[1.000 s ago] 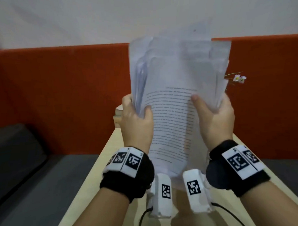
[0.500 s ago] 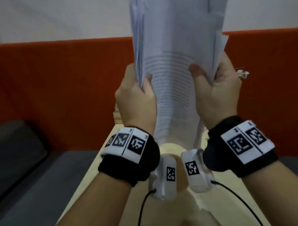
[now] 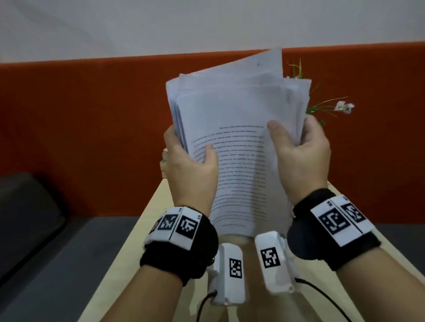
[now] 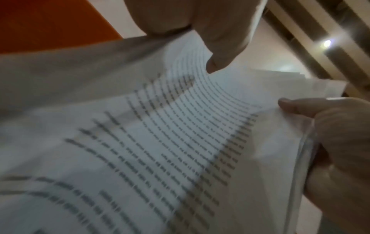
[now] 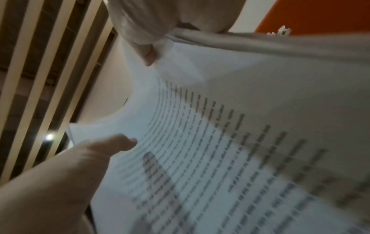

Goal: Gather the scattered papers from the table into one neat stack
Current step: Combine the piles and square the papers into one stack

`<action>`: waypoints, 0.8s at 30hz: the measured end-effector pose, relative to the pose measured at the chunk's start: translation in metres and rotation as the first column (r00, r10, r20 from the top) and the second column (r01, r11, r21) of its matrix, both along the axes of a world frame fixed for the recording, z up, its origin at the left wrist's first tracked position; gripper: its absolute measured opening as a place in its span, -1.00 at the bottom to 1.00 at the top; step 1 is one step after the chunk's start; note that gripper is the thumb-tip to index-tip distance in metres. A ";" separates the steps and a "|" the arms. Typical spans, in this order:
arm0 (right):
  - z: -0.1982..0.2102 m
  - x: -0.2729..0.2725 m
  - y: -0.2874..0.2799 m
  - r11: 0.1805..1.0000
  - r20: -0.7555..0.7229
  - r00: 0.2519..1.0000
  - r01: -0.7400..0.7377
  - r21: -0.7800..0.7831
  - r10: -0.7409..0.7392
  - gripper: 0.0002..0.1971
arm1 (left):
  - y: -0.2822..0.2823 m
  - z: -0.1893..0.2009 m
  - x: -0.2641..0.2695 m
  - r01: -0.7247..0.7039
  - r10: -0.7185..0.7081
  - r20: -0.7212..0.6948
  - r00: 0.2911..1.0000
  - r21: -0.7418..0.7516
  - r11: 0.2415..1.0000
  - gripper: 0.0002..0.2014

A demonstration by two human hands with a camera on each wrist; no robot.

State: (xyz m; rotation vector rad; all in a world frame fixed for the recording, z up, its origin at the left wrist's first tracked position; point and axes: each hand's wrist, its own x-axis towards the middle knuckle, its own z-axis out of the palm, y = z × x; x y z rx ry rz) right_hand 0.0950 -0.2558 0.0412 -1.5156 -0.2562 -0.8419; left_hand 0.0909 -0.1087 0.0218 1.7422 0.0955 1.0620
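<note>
- Closest in, just under the wrists: bare table (image 3: 142, 238), no loose sheets on the part that shows.
- Left hand (image 3: 191, 171) grips the left edge of the stack of papers (image 3: 237, 145), thumb in front, fingers behind. Right hand (image 3: 300, 155) clamps the right edge the same way.
- Stack stands upright between both hands, above the table. Top edges are ragged, one sheet pokes up crooked.
- Risk imo: loosen the grip to tap it square and the middle sheets slide out or fan.
- Behind the right hand: a flower sprig (image 3: 342, 106), close enough to snag.
</note>
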 end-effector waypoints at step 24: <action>-0.023 0.011 -0.023 0.965 -0.086 0.976 -0.179 0.194 0.199 -0.67 | 0.024 -0.014 0.004 0.224 -0.233 -0.032 0.972 -0.167 0.960 -0.71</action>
